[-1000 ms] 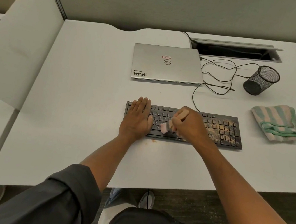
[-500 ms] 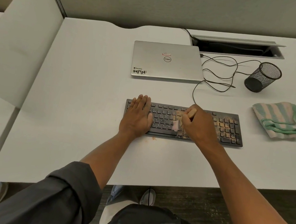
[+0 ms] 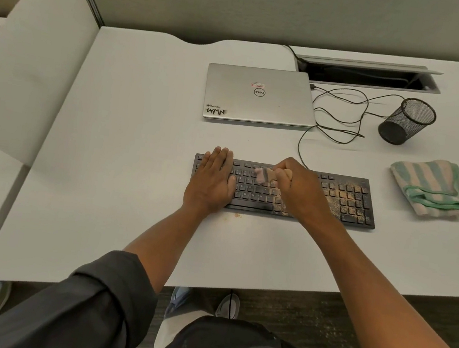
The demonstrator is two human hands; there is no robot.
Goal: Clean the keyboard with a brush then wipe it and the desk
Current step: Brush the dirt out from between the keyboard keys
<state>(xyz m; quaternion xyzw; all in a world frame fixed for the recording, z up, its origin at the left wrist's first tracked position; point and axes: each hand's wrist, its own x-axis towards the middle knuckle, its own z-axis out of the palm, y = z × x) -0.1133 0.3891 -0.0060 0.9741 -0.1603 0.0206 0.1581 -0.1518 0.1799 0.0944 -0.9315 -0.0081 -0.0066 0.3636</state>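
A black keyboard (image 3: 347, 201) lies on the white desk (image 3: 128, 137), its right half dusted with brownish crumbs. My left hand (image 3: 212, 181) rests flat on the keyboard's left end, fingers straight. My right hand (image 3: 299, 190) grips a small brush (image 3: 263, 175) with a wooden handle; its pale bristles are blurred over the upper middle keys. A green and beige striped cloth (image 3: 428, 187) lies folded to the right of the keyboard.
A shut silver laptop (image 3: 259, 96) sits behind the keyboard, with black cables (image 3: 340, 121) looping to its right. A black mesh cup (image 3: 406, 121) is tipped over at the back right. An open cable tray (image 3: 366, 75) runs along the back. A small stain (image 3: 238, 215) marks the desk.
My right hand has swept the brush from the lower middle keys up toward the top rows. The left hand has stayed in place on the keyboard.
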